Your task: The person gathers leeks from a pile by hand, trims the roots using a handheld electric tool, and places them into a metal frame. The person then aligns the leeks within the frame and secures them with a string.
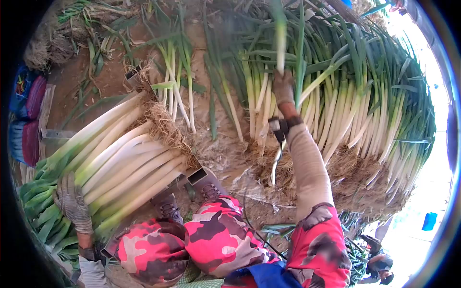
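My left hand (72, 201), in a grey work glove, lies with fingers stretched out on the green part of a stack of leeks (125, 165). The stack slants across a metal frame at the left, its trimmed-looking white stems and brown roots pointing up and right. My right hand (284, 89), also gloved, is closed round the pale stem of a single leek (281, 45), whose upper part is blurred by motion. Behind and beside it a long row of leeks (345, 105) lies on the ground, leaves away from me and roots nearer.
A few loose leeks (177, 81) lie beyond the stack. Metal tube ends (196, 176) stick out near my boots (211, 188). Colourful bags (26, 115) sit at the far left. Another person (377, 261) is at the lower right, near more leeks.
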### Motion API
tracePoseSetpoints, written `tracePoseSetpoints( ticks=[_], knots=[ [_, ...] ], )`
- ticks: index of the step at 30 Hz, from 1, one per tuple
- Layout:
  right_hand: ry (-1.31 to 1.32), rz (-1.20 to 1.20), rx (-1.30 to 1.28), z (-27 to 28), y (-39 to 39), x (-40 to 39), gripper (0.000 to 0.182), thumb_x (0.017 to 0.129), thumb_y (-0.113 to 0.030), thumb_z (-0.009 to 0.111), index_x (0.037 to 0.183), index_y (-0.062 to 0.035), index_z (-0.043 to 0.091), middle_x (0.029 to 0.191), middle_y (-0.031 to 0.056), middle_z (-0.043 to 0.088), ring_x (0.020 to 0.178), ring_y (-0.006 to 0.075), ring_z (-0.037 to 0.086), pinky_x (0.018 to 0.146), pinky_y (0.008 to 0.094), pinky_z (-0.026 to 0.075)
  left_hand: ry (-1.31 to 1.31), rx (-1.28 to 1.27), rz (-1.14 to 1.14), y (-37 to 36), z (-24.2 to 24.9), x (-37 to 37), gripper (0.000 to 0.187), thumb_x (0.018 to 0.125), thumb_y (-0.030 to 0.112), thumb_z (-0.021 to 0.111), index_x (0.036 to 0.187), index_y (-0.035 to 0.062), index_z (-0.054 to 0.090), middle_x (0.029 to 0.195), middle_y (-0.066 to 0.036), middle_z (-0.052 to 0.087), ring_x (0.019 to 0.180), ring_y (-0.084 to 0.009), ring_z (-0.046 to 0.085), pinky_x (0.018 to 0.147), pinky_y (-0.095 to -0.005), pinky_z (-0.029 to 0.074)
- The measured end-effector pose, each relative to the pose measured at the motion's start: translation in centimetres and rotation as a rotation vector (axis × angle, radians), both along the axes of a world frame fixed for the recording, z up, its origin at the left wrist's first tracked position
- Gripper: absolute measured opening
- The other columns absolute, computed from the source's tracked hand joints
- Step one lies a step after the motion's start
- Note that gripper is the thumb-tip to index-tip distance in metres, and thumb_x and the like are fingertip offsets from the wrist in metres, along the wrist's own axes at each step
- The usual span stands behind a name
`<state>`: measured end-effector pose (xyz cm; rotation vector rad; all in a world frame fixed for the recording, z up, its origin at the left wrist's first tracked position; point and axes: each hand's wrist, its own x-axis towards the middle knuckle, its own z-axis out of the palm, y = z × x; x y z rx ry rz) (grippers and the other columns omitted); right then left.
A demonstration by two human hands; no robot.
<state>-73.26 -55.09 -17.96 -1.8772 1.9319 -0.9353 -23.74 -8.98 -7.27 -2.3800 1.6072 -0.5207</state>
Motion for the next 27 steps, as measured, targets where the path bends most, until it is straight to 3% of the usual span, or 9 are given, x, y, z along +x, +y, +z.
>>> tracePoseSetpoints(
  ticks=[3, 5, 10, 11, 14, 17, 22, 25, 27],
  knots=[
    [0.018, -0.118, 0.037, -1.1, -3.6, 0.2, 0.031, 0.086, -0.029, 0.056, 0.096, 0.0009, 0.057, 0.094, 0.0274, 0.059, 0.084, 0.0429, 0.058, 0.070, 0.0482, 0.046, -0.020, 0.033, 0.015, 0.2, 0.2, -0.1, 0.047, 0.097, 0.039, 0.033, 0.128, 0.0101, 0.053, 0.129, -0.010, 0.052, 0.123, -0.0278, 0.044, 0.105, -0.0478, 0.023],
    [0.192, -0.055, 0.259, -11.4, -7.2, -4.7, 0.046, 0.081, -0.029, 0.060, 0.114, 0.0014, 0.050, 0.102, 0.0263, 0.060, 0.094, 0.0438, 0.058, 0.079, 0.0465, 0.046, -0.026, 0.010, -0.013, -0.1, 0.5, -0.6, 0.048, 0.097, 0.039, 0.032, 0.128, 0.0091, 0.053, 0.130, -0.011, 0.052, 0.123, -0.0278, 0.044, 0.105, -0.0479, 0.023],
    [0.164, -0.111, 0.458, -8.6, 4.4, 3.1, 0.042, 0.074, -0.019, 0.067, 0.111, -0.0039, 0.056, 0.100, 0.0138, 0.063, 0.088, 0.0302, 0.062, 0.075, 0.0371, 0.050, -0.033, 0.016, -0.031, 0.2, -0.1, 0.1, 0.048, 0.097, 0.038, 0.032, 0.128, 0.0079, 0.052, 0.130, -0.010, 0.052, 0.124, -0.0281, 0.043, 0.104, -0.0479, 0.023],
    [-0.335, 0.026, 0.537, -5.6, 7.4, 5.3, 0.044, 0.071, -0.018, 0.072, 0.108, -0.0013, 0.055, 0.088, 0.0123, 0.063, 0.082, 0.0259, 0.062, 0.072, 0.0336, 0.051, -0.031, 0.011, -0.039, 0.4, -0.3, 0.4, 0.048, 0.098, 0.038, 0.032, 0.128, 0.0078, 0.052, 0.130, -0.010, 0.052, 0.124, -0.0283, 0.043, 0.104, -0.0479, 0.023],
    [-1.084, 0.339, 0.724, -3.2, 12.6, 9.2, 0.039, 0.078, -0.010, 0.066, 0.110, 0.0030, 0.048, 0.079, 0.0114, 0.062, 0.062, 0.0205, 0.061, 0.055, 0.0316, 0.052, -0.051, 0.002, -0.066, 0.7, -0.5, 0.7, 0.045, 0.099, 0.036, 0.031, 0.128, 0.0081, 0.052, 0.130, -0.008, 0.053, 0.124, -0.0276, 0.044, 0.103, -0.0475, 0.024],
    [-0.465, 0.353, 0.598, -1.4, 17.2, 9.0, 0.040, 0.079, -0.009, 0.062, 0.114, 0.0003, 0.045, 0.072, 0.0120, 0.059, 0.058, 0.0270, 0.061, 0.054, 0.0379, 0.052, -0.052, -0.004, -0.077, 0.7, -0.3, 0.8, 0.044, 0.099, 0.035, 0.032, 0.128, 0.0083, 0.052, 0.131, -0.006, 0.053, 0.124, -0.0274, 0.044, 0.103, -0.0473, 0.025],
    [0.157, 0.536, 0.140, -10.4, 24.6, 0.8, 0.043, 0.081, -0.019, 0.061, 0.121, -0.0080, 0.049, 0.090, 0.0200, 0.060, 0.072, 0.0369, 0.062, 0.068, 0.0446, 0.050, -0.069, -0.015, -0.074, 0.6, -0.7, 0.7, 0.044, 0.098, 0.035, 0.035, 0.129, 0.0081, 0.051, 0.131, -0.006, 0.052, 0.124, -0.0285, 0.043, 0.100, -0.0474, 0.027],
    [0.533, 0.254, 0.059, -9.9, 24.1, -4.9, 0.043, 0.082, -0.021, 0.059, 0.121, -0.0087, 0.048, 0.107, 0.0211, 0.056, 0.077, 0.0403, 0.062, 0.067, 0.0472, 0.050, -0.087, -0.008, -0.068, 0.5, -0.8, 0.7, 0.043, 0.098, 0.034, 0.035, 0.128, 0.0080, 0.051, 0.129, -0.008, 0.053, 0.123, -0.0286, 0.044, 0.100, -0.0474, 0.028],
    [0.531, 0.058, 0.411, -7.4, 22.8, -5.9, 0.050, 0.082, -0.022, 0.059, 0.127, -0.0083, 0.041, 0.106, 0.0223, 0.058, 0.084, 0.0412, 0.062, 0.069, 0.0491, 0.051, -0.056, -0.008, -0.052, 0.3, -0.7, 0.5, 0.042, 0.097, 0.033, 0.036, 0.128, 0.0082, 0.051, 0.129, -0.010, 0.053, 0.122, -0.0287, 0.045, 0.101, -0.0472, 0.027]
  ],
)
